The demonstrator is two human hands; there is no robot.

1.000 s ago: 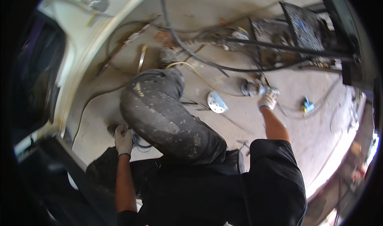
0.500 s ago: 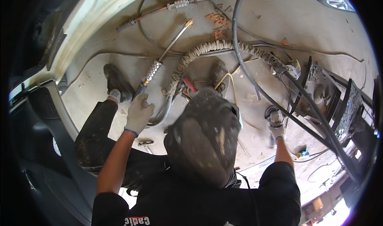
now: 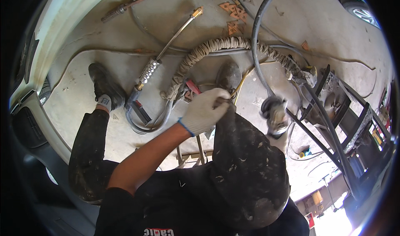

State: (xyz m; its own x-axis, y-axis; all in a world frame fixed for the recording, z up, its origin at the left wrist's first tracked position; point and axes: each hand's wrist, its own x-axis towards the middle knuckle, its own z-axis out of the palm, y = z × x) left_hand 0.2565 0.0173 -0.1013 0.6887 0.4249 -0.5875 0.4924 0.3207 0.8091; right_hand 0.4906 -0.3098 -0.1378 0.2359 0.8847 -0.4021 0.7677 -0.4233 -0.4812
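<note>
My left hand, in a white glove with a blue cuff edge, is held over my bent right knee. Its fingers are curled together at the trouser leg; whatever they hold, if anything, is hidden. To the right of the knee, my right hand, also gloved and partly behind the leg, grips an angle grinder. The grinder is blurred by motion, its dark head pointing away. A dent-puller slide hammer with a copper-coloured tip lies on the floor to the left of my left hand, its black handle nearer me.
A sleeved cable bundle arches across the floor beyond my feet. One thick black hose stands in front of it. Triangular copper-coloured plates lie farther off. A dark metal frame occupies the right; a car door is at left.
My left hand has left the slide hammer's handle and moved right to my knee. My right knee has shifted right, and the grinder has come up slightly and closer to it.
</note>
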